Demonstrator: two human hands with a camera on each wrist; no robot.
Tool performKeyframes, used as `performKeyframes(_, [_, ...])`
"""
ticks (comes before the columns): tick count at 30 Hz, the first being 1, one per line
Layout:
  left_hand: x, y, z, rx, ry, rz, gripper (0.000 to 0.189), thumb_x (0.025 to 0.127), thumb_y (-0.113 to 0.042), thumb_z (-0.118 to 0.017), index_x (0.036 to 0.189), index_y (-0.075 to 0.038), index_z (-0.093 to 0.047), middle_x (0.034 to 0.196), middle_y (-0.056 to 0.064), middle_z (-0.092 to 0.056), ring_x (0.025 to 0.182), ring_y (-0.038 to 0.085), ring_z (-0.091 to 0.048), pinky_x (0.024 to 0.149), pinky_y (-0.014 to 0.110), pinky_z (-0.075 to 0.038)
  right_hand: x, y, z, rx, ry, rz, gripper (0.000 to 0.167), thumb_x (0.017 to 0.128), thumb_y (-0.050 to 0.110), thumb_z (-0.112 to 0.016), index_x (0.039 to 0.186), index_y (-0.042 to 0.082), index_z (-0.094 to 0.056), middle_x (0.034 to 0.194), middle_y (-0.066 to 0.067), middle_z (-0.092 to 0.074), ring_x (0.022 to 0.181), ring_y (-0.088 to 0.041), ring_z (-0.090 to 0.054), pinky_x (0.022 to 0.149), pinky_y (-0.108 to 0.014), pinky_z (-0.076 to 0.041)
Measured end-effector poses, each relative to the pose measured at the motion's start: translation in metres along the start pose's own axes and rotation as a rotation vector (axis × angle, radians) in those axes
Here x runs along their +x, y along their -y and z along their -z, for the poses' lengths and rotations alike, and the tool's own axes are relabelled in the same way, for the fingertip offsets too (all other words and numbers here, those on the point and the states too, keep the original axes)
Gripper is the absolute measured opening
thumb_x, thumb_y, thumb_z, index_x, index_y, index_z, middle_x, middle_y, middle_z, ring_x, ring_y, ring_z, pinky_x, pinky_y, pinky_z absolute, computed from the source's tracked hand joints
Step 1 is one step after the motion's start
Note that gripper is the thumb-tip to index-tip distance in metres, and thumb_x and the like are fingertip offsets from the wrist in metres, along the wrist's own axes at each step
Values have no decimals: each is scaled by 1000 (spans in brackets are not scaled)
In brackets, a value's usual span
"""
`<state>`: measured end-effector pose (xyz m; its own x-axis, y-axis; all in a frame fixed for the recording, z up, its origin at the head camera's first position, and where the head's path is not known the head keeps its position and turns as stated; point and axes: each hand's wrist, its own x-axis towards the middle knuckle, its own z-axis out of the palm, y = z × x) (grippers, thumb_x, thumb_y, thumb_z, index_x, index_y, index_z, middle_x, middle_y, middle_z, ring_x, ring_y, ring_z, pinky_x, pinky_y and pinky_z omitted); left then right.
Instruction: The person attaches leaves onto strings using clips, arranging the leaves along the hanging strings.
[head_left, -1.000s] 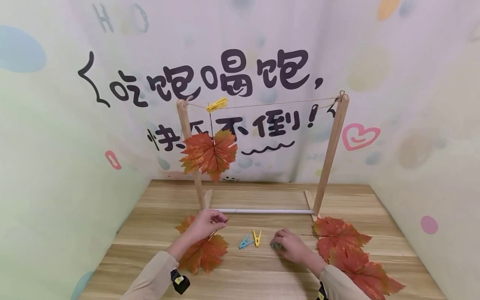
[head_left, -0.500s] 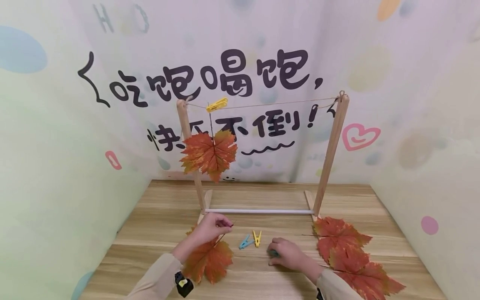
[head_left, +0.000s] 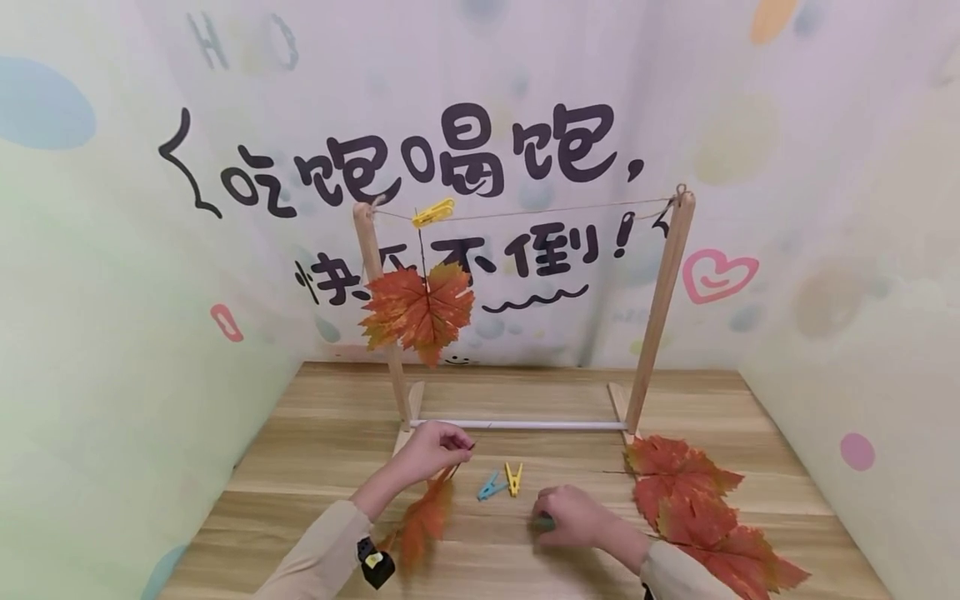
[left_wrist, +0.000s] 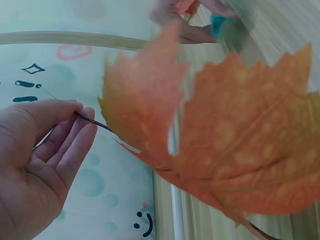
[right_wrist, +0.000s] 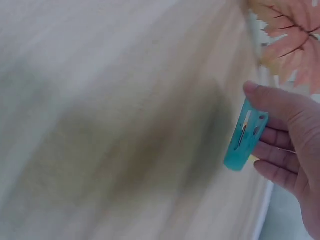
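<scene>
My left hand (head_left: 433,454) pinches the thin dark stem of an orange-red artificial leaf (left_wrist: 240,150) between thumb and fingertips. In the head view that leaf hangs below the hand, turned nearly edge-on. My right hand (head_left: 576,518) is low over the table, gripping a teal clothespin (right_wrist: 245,137) between thumb and fingers. Between the hands lie a blue clothespin (head_left: 491,486) and a yellow clothespin (head_left: 513,478). Behind them, a leaf (head_left: 422,307) hangs by its stem from a string (head_left: 547,208), fixed with another yellow clothespin (head_left: 433,213).
The string runs between two wooden posts (head_left: 660,308) of a frame, joined low down by a white rod (head_left: 525,425). To the right of my right hand, several orange-red leaves (head_left: 686,475) lie overlapping on the wooden table (head_left: 525,392). A printed backdrop (head_left: 480,67) stands behind.
My left hand has shifted slightly right, and its leaf has swung from facing the camera to nearly edge-on. My right hand has moved a little toward me with the teal clothespin.
</scene>
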<state>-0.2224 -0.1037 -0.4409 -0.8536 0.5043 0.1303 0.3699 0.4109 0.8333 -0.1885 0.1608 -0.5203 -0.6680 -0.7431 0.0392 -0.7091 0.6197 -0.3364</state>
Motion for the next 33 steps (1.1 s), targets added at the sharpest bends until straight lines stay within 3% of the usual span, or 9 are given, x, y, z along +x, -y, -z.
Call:
performKeyframes(7, [5, -4, 3, -6, 4, -40, 6, 80, 6, -62, 85, 8, -65, 79, 19, -65, 70, 23, -61, 61, 20, -49, -3, 3, 36, 64, -100, 91, 23, 69, 17, -75, 85, 5, -65, 75, 5, -56, 65, 1, -45, 56, -11, -40])
performKeyframes(12, [9, -9, 8, -9, -10, -49, 6, 81, 2, -64, 85, 6, -65, 78, 14, -65, 68, 13, -60, 60, 18, -49, -5, 6, 62, 92, -93, 92, 25, 74, 15, -71, 95, 2, -65, 81, 1, -59, 69, -3, -52, 58, -13, -44])
performKeyframes(16, [14, -16, 14, -10, -33, -63, 8, 81, -2, -65, 86, 5, -65, 78, 10, -65, 69, 10, -58, 60, 19, -49, -5, 8, 84, 49, -123, 116, 22, 76, 15, -70, 95, 5, -65, 82, 1, -59, 70, -5, -54, 59, -14, -45])
performKeyframes(23, [29, -36, 25, 23, -91, -91, 6, 80, -3, -66, 85, 1, -68, 80, 9, -67, 71, 12, -59, 63, 21, -50, -5, 6, 123, -23, -221, 124, 21, 78, 17, -69, 96, 6, -64, 84, 3, -60, 77, -8, -60, 64, -19, -50])
performKeyframes(26, [37, -43, 30, 21, -130, -120, 7, 80, -2, -66, 86, 1, -67, 81, 10, -67, 71, 12, -60, 63, 21, -50, -2, 5, 139, 1, -253, 114, 20, 77, 13, -70, 94, 5, -65, 83, 2, -63, 77, -10, -62, 65, -20, -51])
performKeyframes(28, [38, -59, 34, 13, -158, -129, 6, 80, 0, -65, 86, 3, -67, 81, 13, -66, 72, 16, -60, 63, 23, -51, 0, 5, 151, 30, -267, 101, 20, 76, 10, -70, 94, 3, -65, 83, 0, -65, 77, -12, -63, 66, -25, -53])
performKeyframes(30, [44, -64, 38, -1, -194, -144, 7, 80, 0, -66, 86, 4, -67, 81, 14, -66, 71, 18, -61, 63, 23, -51, 3, 5, 162, 48, -279, 86, 21, 76, 8, -71, 95, 2, -66, 84, -1, -67, 77, -12, -64, 66, -26, -53])
performKeyframes(33, [52, -75, 42, -28, -233, -138, 9, 79, 0, -67, 86, 5, -67, 81, 14, -67, 71, 18, -62, 64, 25, -52, 8, 5, 179, 75, -293, 58, 23, 76, 9, -71, 97, 1, -66, 85, -3, -67, 77, -12, -63, 67, -27, -54])
